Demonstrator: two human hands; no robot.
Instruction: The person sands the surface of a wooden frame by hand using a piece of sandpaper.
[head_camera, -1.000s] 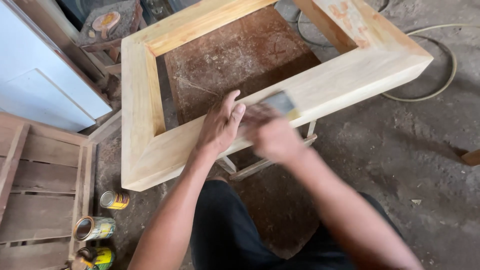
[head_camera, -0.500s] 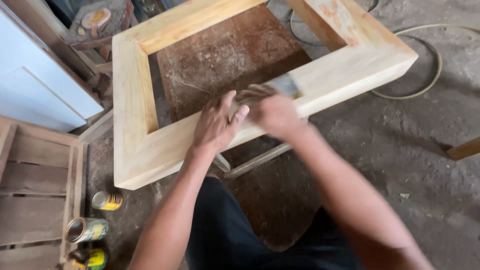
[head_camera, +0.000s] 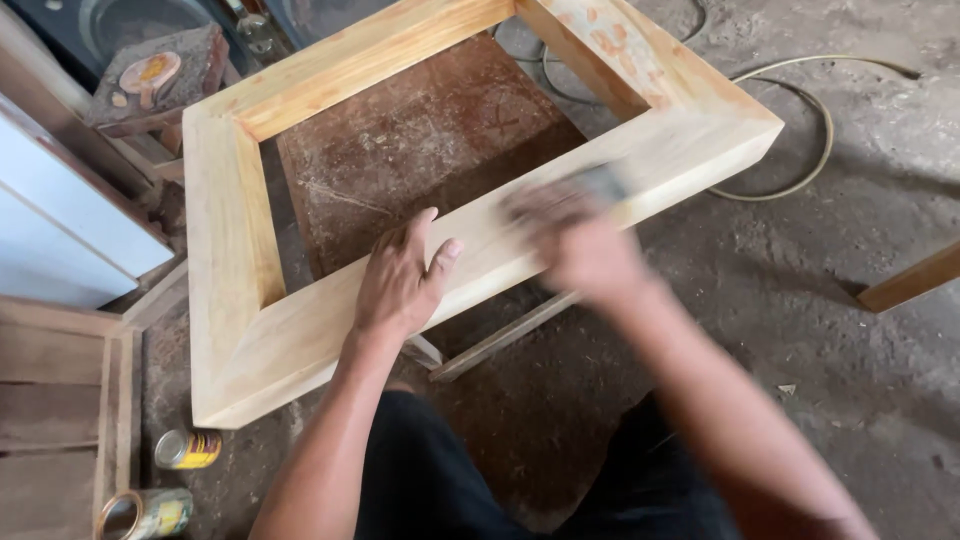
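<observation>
Workshop floor, seen from above: two tins (head_camera: 165, 480) stand at my lower left; my left hand (head_camera: 400, 280), fingers spread flat and holding nothing, braces the near rail of the pale wooden frame (head_camera: 230, 230); my right hand (head_camera: 580, 240), blurred, grips a grey sanding pad (head_camera: 600, 183) towards the frame's right corner; long, even strokes along the grain seem best.

Open floor (head_camera: 800, 330) right of frame (head_camera: 235, 250).
</observation>
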